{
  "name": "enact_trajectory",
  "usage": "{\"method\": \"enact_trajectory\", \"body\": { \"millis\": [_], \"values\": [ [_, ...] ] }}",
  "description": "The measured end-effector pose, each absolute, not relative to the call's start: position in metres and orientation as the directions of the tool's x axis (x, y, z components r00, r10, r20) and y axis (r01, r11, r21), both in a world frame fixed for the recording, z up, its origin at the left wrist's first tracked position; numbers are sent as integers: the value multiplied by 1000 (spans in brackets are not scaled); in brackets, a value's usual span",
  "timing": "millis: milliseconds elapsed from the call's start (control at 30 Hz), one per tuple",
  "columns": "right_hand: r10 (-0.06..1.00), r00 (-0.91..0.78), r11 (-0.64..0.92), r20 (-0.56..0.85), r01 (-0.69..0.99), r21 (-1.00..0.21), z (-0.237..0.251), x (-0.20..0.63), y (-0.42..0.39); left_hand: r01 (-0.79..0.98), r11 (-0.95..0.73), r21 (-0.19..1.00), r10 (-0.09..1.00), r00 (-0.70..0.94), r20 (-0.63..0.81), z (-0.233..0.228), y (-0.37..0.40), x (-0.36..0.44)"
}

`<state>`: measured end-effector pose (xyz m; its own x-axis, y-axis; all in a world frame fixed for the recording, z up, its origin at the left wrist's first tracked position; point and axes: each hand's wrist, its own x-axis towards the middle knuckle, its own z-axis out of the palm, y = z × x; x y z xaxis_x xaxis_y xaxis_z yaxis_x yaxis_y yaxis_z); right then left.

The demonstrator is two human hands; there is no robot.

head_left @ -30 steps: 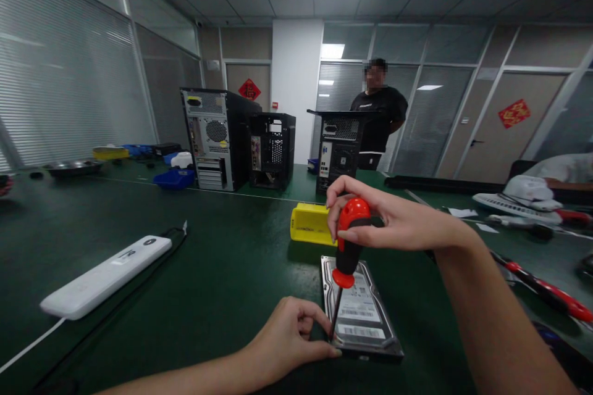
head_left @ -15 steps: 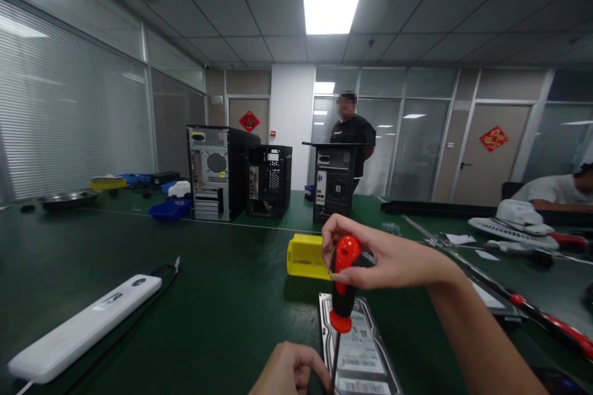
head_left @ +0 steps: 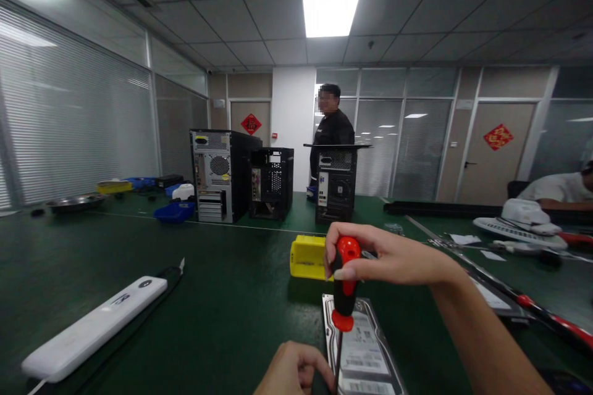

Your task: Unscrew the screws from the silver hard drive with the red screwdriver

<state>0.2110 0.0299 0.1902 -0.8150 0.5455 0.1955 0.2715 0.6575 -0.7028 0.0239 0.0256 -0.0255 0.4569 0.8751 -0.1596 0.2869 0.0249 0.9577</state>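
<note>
Nearest, at the bottom edge, the left hand (head_left: 294, 373) is curled, fingertips against the near left corner of the hard drive (head_left: 361, 345); whether it pinches anything I cannot tell. The drive lies flat on the green surface (head_left: 222, 302), label up, running away from that hand. The screwdriver (head_left: 345, 287) stands nearly upright over the drive, its shaft coming down just beside the left fingers. The right hand (head_left: 380, 256) is closed around the red top of the handle, arm reaching in from the right. Just beyond that hand sits a yellow box (head_left: 306, 257). Well to the left lies a white power strip (head_left: 92, 327). Farther off stand three computer cases (head_left: 271, 180), with a person (head_left: 331, 129) behind them.
</note>
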Motion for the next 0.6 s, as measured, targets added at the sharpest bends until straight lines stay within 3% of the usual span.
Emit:
{"method": "enact_trajectory", "body": {
  "millis": [167, 400, 600],
  "values": [
    [573, -803, 565, 165, 242, -789, 188, 207, 31, 239, 29, 971, 880, 455, -138, -21, 19, 27],
    [601, -781, 526, 168, 229, -819, 185, 206, 32, 281, 45, 959, 881, 440, -171, -13, 13, 26],
    [506, -841, 417, 192, 44, -908, 185, 204, 33, 269, 30, 963, 869, 469, -158, -8, 12, 24]
  ]
}}
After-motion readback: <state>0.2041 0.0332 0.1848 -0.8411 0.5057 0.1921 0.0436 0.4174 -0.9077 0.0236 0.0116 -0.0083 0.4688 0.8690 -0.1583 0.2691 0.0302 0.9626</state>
